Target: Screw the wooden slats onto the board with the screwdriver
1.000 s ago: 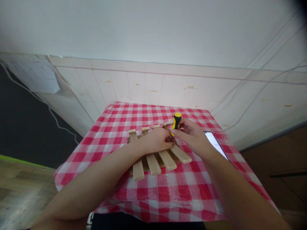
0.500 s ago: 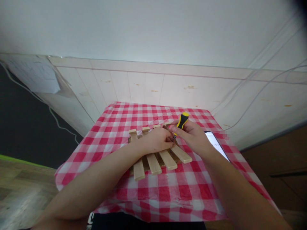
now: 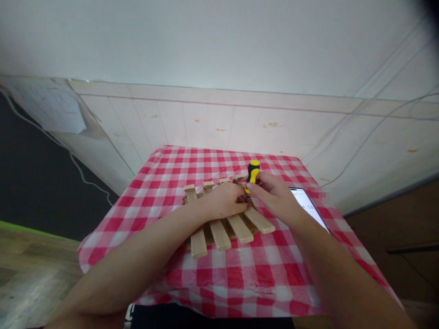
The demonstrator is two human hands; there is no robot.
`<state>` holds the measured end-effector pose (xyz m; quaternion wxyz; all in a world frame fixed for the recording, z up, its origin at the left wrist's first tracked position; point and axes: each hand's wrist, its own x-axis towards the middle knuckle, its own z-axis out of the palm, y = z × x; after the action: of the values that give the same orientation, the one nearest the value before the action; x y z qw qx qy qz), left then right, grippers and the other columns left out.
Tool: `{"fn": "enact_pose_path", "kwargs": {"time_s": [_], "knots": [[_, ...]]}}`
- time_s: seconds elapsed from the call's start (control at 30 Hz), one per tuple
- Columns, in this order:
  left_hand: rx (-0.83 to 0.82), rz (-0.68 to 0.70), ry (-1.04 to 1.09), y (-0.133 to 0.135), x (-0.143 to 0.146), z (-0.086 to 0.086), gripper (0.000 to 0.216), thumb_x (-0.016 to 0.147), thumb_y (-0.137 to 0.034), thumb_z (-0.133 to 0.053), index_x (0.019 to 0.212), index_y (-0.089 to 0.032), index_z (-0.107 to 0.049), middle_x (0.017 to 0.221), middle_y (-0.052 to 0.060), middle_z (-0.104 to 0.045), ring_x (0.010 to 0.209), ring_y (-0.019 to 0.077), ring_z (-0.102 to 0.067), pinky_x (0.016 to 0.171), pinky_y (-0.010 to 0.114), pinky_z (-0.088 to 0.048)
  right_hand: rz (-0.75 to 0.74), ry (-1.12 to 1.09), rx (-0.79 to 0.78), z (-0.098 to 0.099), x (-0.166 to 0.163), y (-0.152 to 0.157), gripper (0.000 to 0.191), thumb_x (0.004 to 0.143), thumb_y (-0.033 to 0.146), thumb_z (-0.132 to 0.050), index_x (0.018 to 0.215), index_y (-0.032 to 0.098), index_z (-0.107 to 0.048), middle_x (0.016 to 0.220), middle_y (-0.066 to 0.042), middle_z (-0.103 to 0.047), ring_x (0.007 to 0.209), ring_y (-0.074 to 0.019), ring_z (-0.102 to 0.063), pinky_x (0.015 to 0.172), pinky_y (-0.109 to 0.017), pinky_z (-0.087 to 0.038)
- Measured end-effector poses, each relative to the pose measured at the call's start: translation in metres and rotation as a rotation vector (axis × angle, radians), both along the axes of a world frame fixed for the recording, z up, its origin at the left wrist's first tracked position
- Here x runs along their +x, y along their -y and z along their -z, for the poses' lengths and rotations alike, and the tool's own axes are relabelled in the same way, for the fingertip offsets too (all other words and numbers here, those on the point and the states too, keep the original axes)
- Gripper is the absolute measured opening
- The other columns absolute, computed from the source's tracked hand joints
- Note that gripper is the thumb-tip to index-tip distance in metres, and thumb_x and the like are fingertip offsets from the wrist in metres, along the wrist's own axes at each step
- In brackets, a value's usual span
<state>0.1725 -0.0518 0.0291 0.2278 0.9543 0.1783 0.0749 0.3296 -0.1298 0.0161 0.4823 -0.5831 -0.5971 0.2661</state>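
A wooden slatted rack lies on a table covered with a red-and-white checked cloth. My left hand rests on top of the slats, fingers curled and pressed down near the tool's tip. My right hand is closed round a small screwdriver with a yellow-and-black handle, held nearly upright with its tip down at the rack's far right slat. The tip itself is hidden between my fingers.
A phone with a lit screen lies on the cloth just right of my right hand. Behind the table rises a tiled wall. Dark floor shows at left, a brown cabinet at right.
The screwdriver handle tilted to the right half a second ago and now stands nearly upright again. My left hand and the rack have stayed put.
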Motion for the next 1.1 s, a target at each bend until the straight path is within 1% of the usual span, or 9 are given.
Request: {"fn": "enact_pose_path", "kwargs": {"time_s": [0.1, 0.27, 0.33, 0.57, 0.67, 0.73, 0.83, 1.0, 1.1], "knots": [[0.012, -0.007, -0.012, 0.0008, 0.0003, -0.0014, 0.018, 0.082, -0.022, -0.054, 0.069, -0.014, -0.062, 0.065, 0.002, -0.062, 0.056, 0.011, -0.049, 0.052, 0.024, -0.032, 0.03, 0.047, 0.006, 0.0026, 0.0014, -0.0012, 0.027, 0.083, 0.047, -0.065, 0.096, 0.024, -0.068, 0.091, -0.005, -0.069, 0.085, -0.0227, -0.063, 0.077, -0.039, -0.051], [0.037, -0.002, -0.03, -0.0009, 0.001, 0.0014, 0.02, 0.084, -0.026, -0.054, 0.073, -0.014, -0.066, 0.071, 0.004, -0.066, 0.062, 0.0131, -0.054, 0.055, 0.024, -0.035, -0.014, 0.041, 0.048, -0.0012, 0.0005, 0.0014, 0.027, 0.088, 0.045, -0.058, 0.102, 0.025, -0.069, 0.099, -0.005, -0.07, 0.091, -0.0222, -0.063, 0.08, -0.038, -0.05], [0.035, -0.002, -0.039, -0.0015, 0.001, 0.0026, 0.021, 0.084, -0.027, -0.054, 0.074, -0.014, -0.067, 0.071, 0.004, -0.066, 0.062, 0.0136, -0.055, 0.056, 0.024, -0.036, -0.02, 0.042, 0.047, -0.0022, 0.0006, 0.0021, 0.027, 0.088, 0.045, -0.058, 0.103, 0.025, -0.069, 0.099, -0.005, -0.07, 0.092, -0.0222, -0.063, 0.08, -0.038, -0.05], [0.021, -0.019, 0.001, 0.0002, 0.0012, -0.0005, 0.016, 0.083, -0.022, -0.054, 0.082, -0.013, -0.067, 0.074, 0.004, -0.067, 0.063, 0.0131, -0.057, 0.056, 0.024, -0.039, 0.021, 0.02, 0.027, 0.0032, 0.0017, -0.0007, 0.031, 0.079, 0.051, -0.069, 0.094, 0.025, -0.065, 0.086, -0.004, -0.068, 0.079, -0.0208, -0.063, 0.072, -0.037, -0.051], [0.006, -0.012, -0.009, 0.0003, 0.0008, -0.0014, 0.016, 0.083, -0.022, -0.053, 0.08, -0.013, -0.067, 0.072, 0.004, -0.066, 0.062, 0.013, -0.056, 0.056, 0.024, -0.038, 0.01, 0.017, 0.04, 0.0018, 0.0013, -0.0001, 0.031, 0.08, 0.05, -0.067, 0.098, 0.025, -0.066, 0.091, -0.004, -0.069, 0.083, -0.0211, -0.063, 0.075, -0.038, -0.051], [0.002, -0.014, -0.026, -0.0002, 0.0005, -0.0011, 0.018, 0.083, -0.024, -0.054, 0.076, -0.013, -0.066, 0.069, 0.004, -0.065, 0.061, 0.0131, -0.056, 0.055, 0.024, -0.037, -0.011, 0.02, 0.051, 0.0002, 0.0013, 0.0008, 0.03, 0.084, 0.049, -0.063, 0.101, 0.025, -0.067, 0.096, -0.005, -0.069, 0.087, -0.0217, -0.063, 0.078, -0.038, -0.051], [0.002, -0.014, -0.038, -0.0008, 0.0006, -0.0001, 0.021, 0.083, -0.026, -0.053, 0.073, -0.013, -0.066, 0.068, 0.004, -0.065, 0.06, 0.0131, -0.055, 0.054, 0.024, -0.037, -0.01, 0.021, 0.05, 0.0007, 0.0017, 0.0009, 0.029, 0.085, 0.049, -0.062, 0.102, 0.026, -0.067, 0.096, -0.005, -0.069, 0.089, -0.0225, -0.063, 0.079, -0.039, -0.051], [0.047, -0.009, -0.019, -0.0003, 0.001, 0.0001, 0.021, 0.083, -0.022, -0.052, 0.088, -0.012, -0.07, 0.081, 0.007, -0.07, 0.068, 0.0151, -0.06, 0.06, 0.024, -0.043, 0.027, -0.003, 0.038, 0.0067, 0.0026, -0.0018, 0.033, 0.078, 0.052, -0.069, 0.097, 0.026, -0.063, 0.091, -0.004, -0.067, 0.083, -0.0216, -0.062, 0.074, -0.039, -0.052], [0.044, -0.013, -0.019, 0.0004, 0.0009, -0.0005, 0.023, 0.084, -0.023, -0.053, 0.093, -0.012, -0.071, 0.085, 0.008, -0.071, 0.072, 0.0164, -0.063, 0.064, 0.025, -0.046, 0.015, -0.015, 0.034, 0.0059, 0.002, -0.0015, 0.034, 0.078, 0.052, -0.069, 0.099, 0.025, -0.062, 0.093, -0.004, -0.067, 0.085, -0.0213, -0.062, 0.075, -0.038, -0.052]]}}
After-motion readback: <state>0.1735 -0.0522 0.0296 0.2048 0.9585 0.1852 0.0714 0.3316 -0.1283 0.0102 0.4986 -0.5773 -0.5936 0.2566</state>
